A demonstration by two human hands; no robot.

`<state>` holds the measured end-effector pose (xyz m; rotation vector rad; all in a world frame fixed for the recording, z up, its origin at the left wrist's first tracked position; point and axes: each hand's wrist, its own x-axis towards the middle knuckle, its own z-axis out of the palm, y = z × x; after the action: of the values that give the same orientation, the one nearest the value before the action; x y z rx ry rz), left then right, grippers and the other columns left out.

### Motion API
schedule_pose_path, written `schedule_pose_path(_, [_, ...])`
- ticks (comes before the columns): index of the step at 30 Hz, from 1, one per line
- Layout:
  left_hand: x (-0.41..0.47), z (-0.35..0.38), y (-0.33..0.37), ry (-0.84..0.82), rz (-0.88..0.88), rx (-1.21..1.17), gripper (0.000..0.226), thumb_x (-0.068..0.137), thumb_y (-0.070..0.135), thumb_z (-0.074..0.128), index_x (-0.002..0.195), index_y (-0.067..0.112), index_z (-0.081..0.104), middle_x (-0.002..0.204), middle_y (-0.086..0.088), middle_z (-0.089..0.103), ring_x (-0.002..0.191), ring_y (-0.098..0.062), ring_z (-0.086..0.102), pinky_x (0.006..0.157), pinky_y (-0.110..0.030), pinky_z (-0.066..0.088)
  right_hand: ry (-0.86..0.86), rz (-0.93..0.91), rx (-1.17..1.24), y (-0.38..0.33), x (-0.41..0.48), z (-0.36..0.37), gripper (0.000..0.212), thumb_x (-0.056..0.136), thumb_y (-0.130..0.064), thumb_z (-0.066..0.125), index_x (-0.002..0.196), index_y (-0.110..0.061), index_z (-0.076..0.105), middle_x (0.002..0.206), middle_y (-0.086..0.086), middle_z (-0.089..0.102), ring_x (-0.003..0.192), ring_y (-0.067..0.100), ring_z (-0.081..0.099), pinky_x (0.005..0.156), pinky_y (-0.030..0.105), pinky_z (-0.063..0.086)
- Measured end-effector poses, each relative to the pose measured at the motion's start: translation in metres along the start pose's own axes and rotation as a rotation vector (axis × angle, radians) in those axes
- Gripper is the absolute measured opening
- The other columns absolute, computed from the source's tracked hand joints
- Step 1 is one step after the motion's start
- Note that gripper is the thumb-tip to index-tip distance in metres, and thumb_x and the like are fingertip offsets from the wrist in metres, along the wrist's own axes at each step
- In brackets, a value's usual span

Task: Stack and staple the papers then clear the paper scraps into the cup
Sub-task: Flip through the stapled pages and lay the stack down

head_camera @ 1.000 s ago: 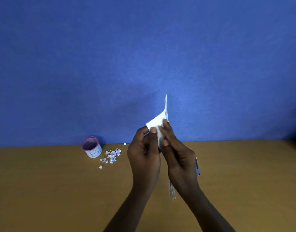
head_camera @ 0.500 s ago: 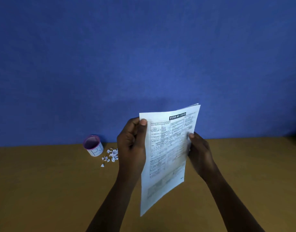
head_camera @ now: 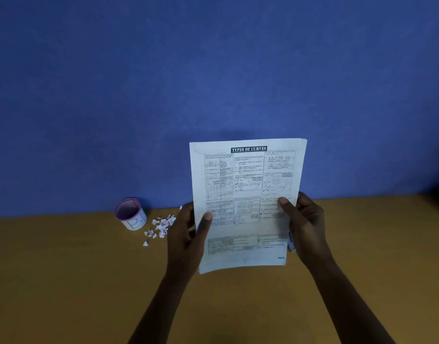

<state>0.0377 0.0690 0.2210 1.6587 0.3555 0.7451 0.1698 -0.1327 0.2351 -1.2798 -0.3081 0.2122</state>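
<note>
White printed papers [head_camera: 248,175], headed TYPES OF CURVES, stand upright between the two grips, facing the camera. The left grip [head_camera: 188,234] pinches the sheets' left edge, thumb across the printed face and fingers behind. The right grip [head_camera: 305,224] pinches the right edge the same way. Just below the right grip's thumb, a slim blue and silver object [head_camera: 291,245] peeks out at the paper's edge; I cannot tell what it is. Out beyond the left grip, torn paper scraps [head_camera: 161,225] lie in a loose heap on the brown worktop [head_camera: 64,281]. Farther out on that side, just beside the scraps, stands a small white cup [head_camera: 131,214] with a pink rim, upright and marked B. A blue wall [head_camera: 213,70] rises behind both grips.
</note>
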Motion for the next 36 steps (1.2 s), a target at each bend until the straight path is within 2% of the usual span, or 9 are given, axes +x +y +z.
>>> schedule_pose_path(4, [-0.012, 0.009, -0.039, 0.035, -0.088, 0.098, 0.017, 0.104, 0.024, 0.063, 0.119, 0.025, 0.07, 0.11, 0.018, 0.077, 0.102, -0.001, 0.074, 0.079, -0.024, 0.062, 0.007, 0.052, -0.076, 0.009, 0.008, -0.003, 0.021, 0.099, -0.007, 0.062, 0.115, 0.005, 0.07, 0.113, 0.024, 0.076, 0.06, 0.004, 0.071, 0.051, 0.016, 0.053])
schedule_pose_path(7, [-0.006, 0.018, -0.054, 0.064, -0.132, 0.085, 0.017, 0.104, 0.018, 0.063, 0.117, 0.027, 0.069, 0.11, 0.021, 0.076, 0.102, 0.001, 0.072, 0.081, -0.014, 0.056, -0.04, 0.114, -0.129, 0.025, 0.011, -0.011, 0.022, 0.099, -0.01, 0.066, 0.12, -0.004, 0.072, 0.116, 0.012, 0.078, 0.091, 0.018, 0.079, 0.071, 0.027, 0.061])
schedule_pose_path(9, [-0.003, 0.022, -0.067, 0.075, -0.172, 0.074, 0.016, 0.104, 0.018, 0.063, 0.117, 0.025, 0.07, 0.11, 0.017, 0.077, 0.103, -0.002, 0.073, 0.083, -0.019, 0.057, -0.05, 0.163, -0.177, 0.043, 0.007, -0.019, 0.024, 0.097, -0.009, 0.068, 0.121, -0.007, 0.071, 0.117, 0.006, 0.079, 0.103, 0.024, 0.077, 0.08, 0.033, 0.062])
schedule_pose_path(15, [-0.002, 0.032, -0.107, 0.041, -0.283, 0.093, 0.017, 0.104, 0.025, 0.064, 0.119, 0.022, 0.07, 0.107, 0.012, 0.078, 0.098, -0.006, 0.074, 0.08, -0.031, 0.062, 0.079, 0.242, -0.362, 0.104, 0.005, -0.037, 0.019, 0.095, -0.003, 0.07, 0.113, -0.008, 0.073, 0.107, 0.001, 0.079, 0.094, 0.019, 0.076, 0.068, 0.02, 0.059])
schedule_pose_path(25, [-0.044, 0.032, -0.172, -0.114, -0.55, 0.205, 0.033, 0.096, 0.013, 0.072, 0.121, 0.031, 0.06, 0.119, 0.009, 0.073, 0.105, -0.001, 0.07, 0.078, -0.016, 0.059, 0.132, 0.425, -0.592, 0.185, 0.001, -0.067, 0.02, 0.093, -0.001, 0.069, 0.109, -0.012, 0.073, 0.106, 0.005, 0.077, 0.095, 0.025, 0.074, 0.078, 0.037, 0.061])
schedule_pose_path(28, [-0.053, 0.032, -0.185, -0.145, -0.632, 0.249, 0.036, 0.097, 0.014, 0.07, 0.124, 0.033, 0.055, 0.123, 0.005, 0.072, 0.107, -0.006, 0.07, 0.083, -0.021, 0.059, 0.13, 0.512, -0.656, 0.204, -0.002, -0.071, 0.015, 0.092, -0.004, 0.069, 0.106, -0.007, 0.073, 0.106, 0.009, 0.077, 0.095, 0.028, 0.073, 0.078, 0.041, 0.061])
schedule_pose_path(30, [-0.057, 0.034, -0.191, -0.183, -0.676, 0.277, 0.039, 0.098, 0.014, 0.067, 0.129, 0.033, 0.052, 0.127, 0.001, 0.071, 0.109, -0.011, 0.07, 0.086, -0.027, 0.06, 0.126, 0.553, -0.681, 0.214, -0.005, -0.073, 0.018, 0.093, -0.004, 0.068, 0.11, -0.003, 0.072, 0.107, 0.01, 0.076, 0.096, 0.029, 0.072, 0.073, 0.035, 0.058])
schedule_pose_path(32, [-0.059, 0.036, -0.195, -0.238, -0.699, 0.343, 0.045, 0.1, 0.013, 0.063, 0.139, 0.027, 0.048, 0.125, 0.003, 0.07, 0.106, -0.013, 0.068, 0.079, -0.02, 0.057, 0.132, 0.595, -0.697, 0.222, -0.008, -0.074, 0.021, 0.092, -0.004, 0.067, 0.113, -0.003, 0.071, 0.108, 0.01, 0.075, 0.096, 0.029, 0.071, 0.07, 0.031, 0.055])
schedule_pose_path(36, [-0.061, 0.041, -0.195, -0.358, -0.731, 0.431, 0.065, 0.098, 0.01, 0.06, 0.154, 0.023, 0.029, 0.11, 0.011, 0.063, 0.089, -0.005, 0.064, 0.055, -0.009, 0.049, 0.141, 0.647, -0.729, 0.232, -0.005, -0.077, 0.028, 0.092, -0.006, 0.064, 0.119, -0.005, 0.069, 0.111, 0.011, 0.074, 0.1, 0.031, 0.07, 0.079, 0.037, 0.057])
